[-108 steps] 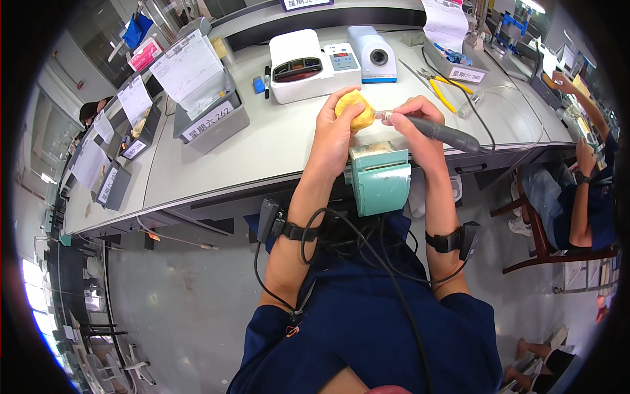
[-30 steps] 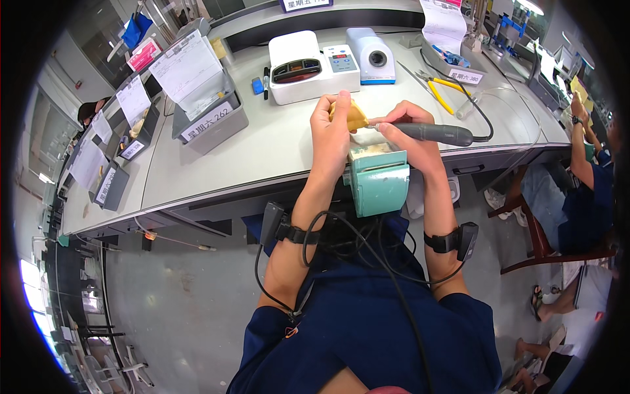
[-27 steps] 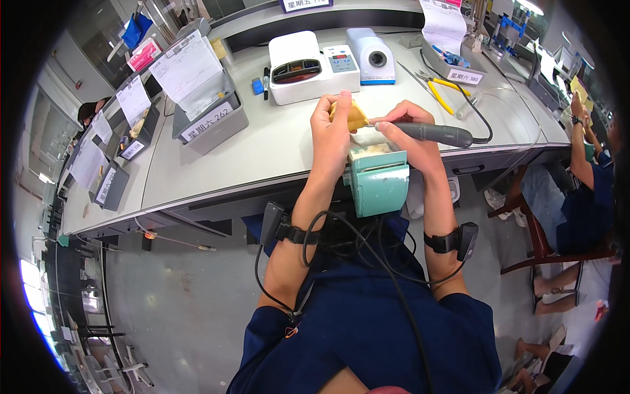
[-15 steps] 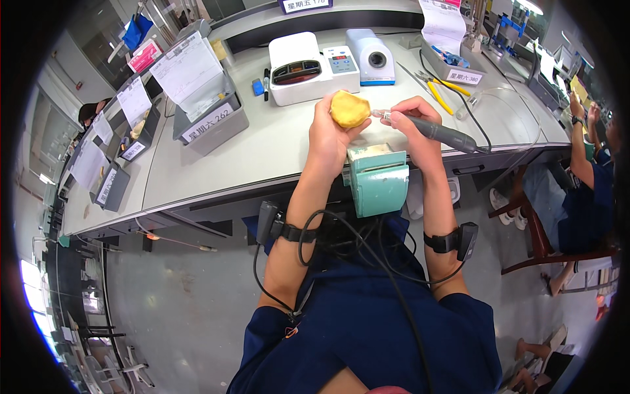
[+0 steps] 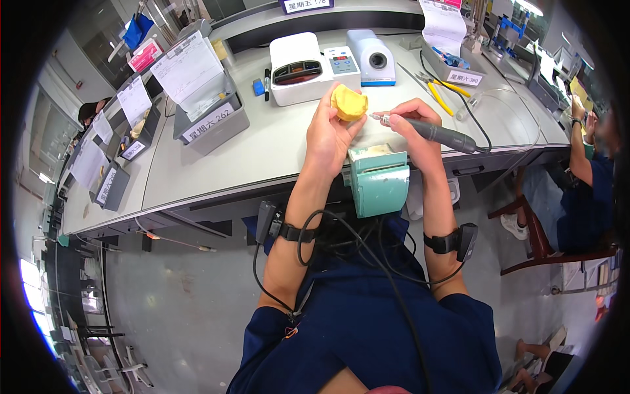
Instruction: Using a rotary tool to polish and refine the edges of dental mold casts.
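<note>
My left hand [image 5: 326, 131] grips a yellow plaster dental model [image 5: 350, 104] from its left and lower side, holding it up above the bench. In my right hand [image 5: 419, 134] is a dark grey rotary handpiece [image 5: 443, 136], gripped like a pen. Its thin metal tip points left toward the model, with a small gap between them. Below and between my hands, a teal dust-extraction block [image 5: 380, 184] with a pale top juts out from the bench edge. The fingertips behind the model are partly hidden.
Past my hands stand a white box-shaped unit [image 5: 298, 85] and a blue-white device [image 5: 371, 59] with a round opening. Yellow-handled pliers [image 5: 441, 98] lie to the right. Grey trays [image 5: 216, 131] with papers line the left. Another person [image 5: 587, 184] sits at the right.
The model has been turned in my left hand, so a more notched, ridged side shows. The handpiece tip now sits slightly lower and apart from it. Otherwise the bench looks the same.
</note>
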Motion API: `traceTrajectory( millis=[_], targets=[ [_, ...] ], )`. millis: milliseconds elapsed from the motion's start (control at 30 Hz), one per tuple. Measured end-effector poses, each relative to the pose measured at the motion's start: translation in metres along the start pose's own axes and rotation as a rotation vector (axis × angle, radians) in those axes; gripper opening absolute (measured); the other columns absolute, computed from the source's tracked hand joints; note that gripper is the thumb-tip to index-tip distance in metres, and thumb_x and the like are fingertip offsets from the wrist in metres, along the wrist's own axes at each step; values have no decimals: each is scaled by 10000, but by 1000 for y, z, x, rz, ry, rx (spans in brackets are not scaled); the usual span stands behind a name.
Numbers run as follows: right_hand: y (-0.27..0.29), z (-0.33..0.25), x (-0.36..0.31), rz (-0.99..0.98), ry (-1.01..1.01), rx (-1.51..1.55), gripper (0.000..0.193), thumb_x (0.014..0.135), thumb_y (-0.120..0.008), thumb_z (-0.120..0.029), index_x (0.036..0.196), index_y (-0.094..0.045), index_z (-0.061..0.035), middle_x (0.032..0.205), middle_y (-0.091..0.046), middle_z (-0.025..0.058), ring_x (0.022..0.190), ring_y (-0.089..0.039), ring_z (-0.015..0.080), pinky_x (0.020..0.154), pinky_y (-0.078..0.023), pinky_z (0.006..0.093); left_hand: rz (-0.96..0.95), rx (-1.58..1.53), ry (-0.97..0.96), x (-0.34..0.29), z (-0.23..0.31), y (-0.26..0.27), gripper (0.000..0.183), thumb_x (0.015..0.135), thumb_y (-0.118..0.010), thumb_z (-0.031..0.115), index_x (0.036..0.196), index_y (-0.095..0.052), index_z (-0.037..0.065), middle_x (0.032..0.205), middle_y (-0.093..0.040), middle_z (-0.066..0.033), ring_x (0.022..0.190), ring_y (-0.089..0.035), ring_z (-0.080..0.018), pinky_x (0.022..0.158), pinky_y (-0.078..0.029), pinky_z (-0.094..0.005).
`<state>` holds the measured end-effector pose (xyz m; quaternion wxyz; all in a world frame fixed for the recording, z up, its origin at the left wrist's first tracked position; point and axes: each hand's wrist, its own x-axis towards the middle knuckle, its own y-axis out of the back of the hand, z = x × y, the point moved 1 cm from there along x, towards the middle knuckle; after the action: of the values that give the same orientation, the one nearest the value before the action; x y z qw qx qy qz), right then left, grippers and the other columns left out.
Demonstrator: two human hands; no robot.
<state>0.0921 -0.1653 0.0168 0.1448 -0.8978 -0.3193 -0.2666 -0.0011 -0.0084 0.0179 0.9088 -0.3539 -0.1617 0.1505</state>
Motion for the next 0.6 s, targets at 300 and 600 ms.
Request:
traceTrajectory(
  millis=[300,600],
  targets=[
    [3,0,2,37,23,59,95,856,-698,-67,866,-625,-8,824,-682,74,769,-626,110,726,-512,262,18,-24,-12,3,-5,-2,457,1019,-288,149,1466,-339,67,1419,-458,-177,1302,-466,-272,1111,-384,-447],
    [65,-53,28,-169,-451,-512,226,810,-676,-275,785,-623,-57,693,-578,29,629,-511,113,586,-390,274,92,-102,41,1,1,6,460,1060,-387,430,1315,-479,58,1245,-595,-152,1145,-574,-234,975,-475,-338]
  ],
)
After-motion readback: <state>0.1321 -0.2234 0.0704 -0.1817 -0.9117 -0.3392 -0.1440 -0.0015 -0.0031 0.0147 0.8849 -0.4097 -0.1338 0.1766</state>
